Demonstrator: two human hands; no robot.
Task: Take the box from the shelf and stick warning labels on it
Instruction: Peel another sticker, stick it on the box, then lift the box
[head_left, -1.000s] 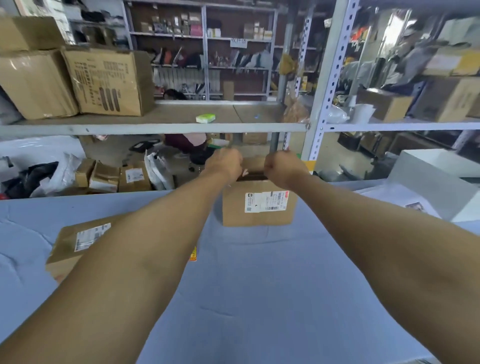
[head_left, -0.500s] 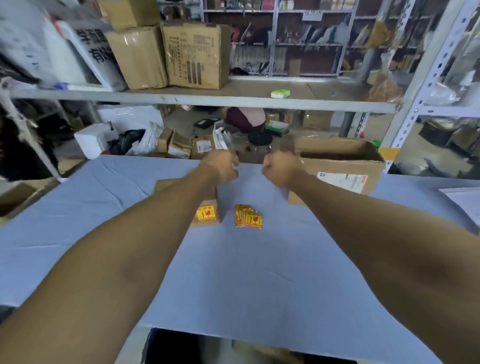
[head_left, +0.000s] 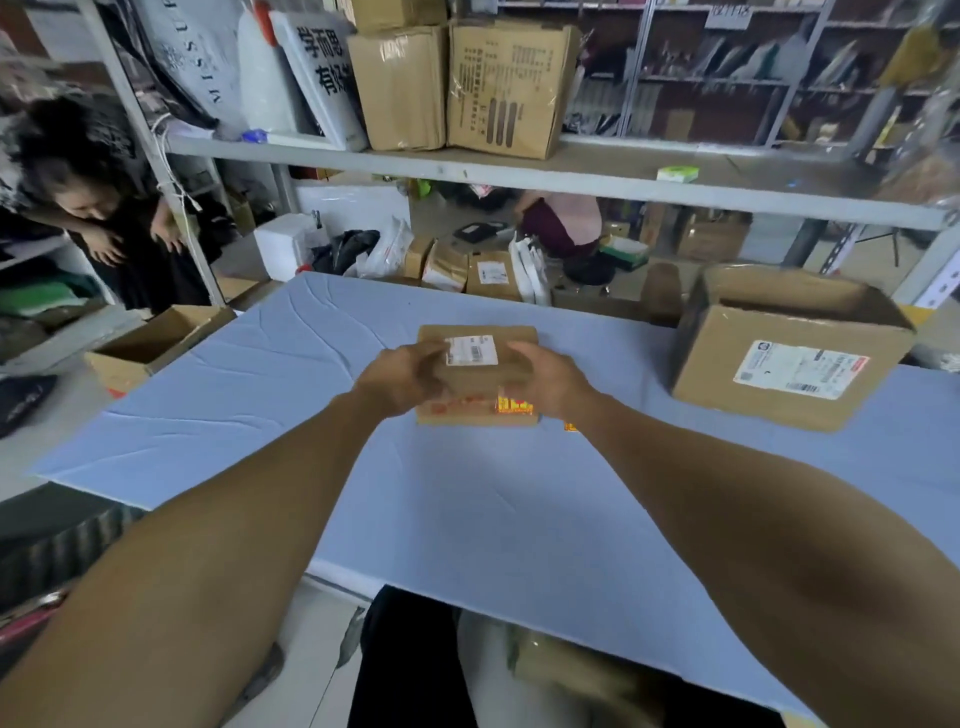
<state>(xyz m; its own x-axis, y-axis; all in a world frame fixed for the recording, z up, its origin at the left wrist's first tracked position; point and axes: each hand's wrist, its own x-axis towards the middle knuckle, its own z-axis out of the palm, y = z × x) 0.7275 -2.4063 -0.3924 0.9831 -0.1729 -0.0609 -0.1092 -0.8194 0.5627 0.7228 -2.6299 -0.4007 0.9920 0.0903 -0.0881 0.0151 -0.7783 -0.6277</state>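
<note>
A small flat cardboard box (head_left: 480, 358) with a white shipping label on top sits at the middle of the blue table (head_left: 467, 509). My left hand (head_left: 397, 382) grips its left side and my right hand (head_left: 548, 379) grips its right side. Yellow and red warning labels (head_left: 514, 405) show just under the box's near edge, partly hidden by the box and my right hand. Whether the box rests on the table or is lifted a little is unclear.
A larger open cardboard box (head_left: 789, 353) stands on the table at the right. An open box (head_left: 150, 348) sits off the table's left corner. The metal shelf (head_left: 519, 171) behind carries big cartons (head_left: 509, 83). A person (head_left: 88, 197) leans in at the far left.
The view has swung left. My hands, fists in the air before, have come down and taken hold of the small box at the table's middle.
</note>
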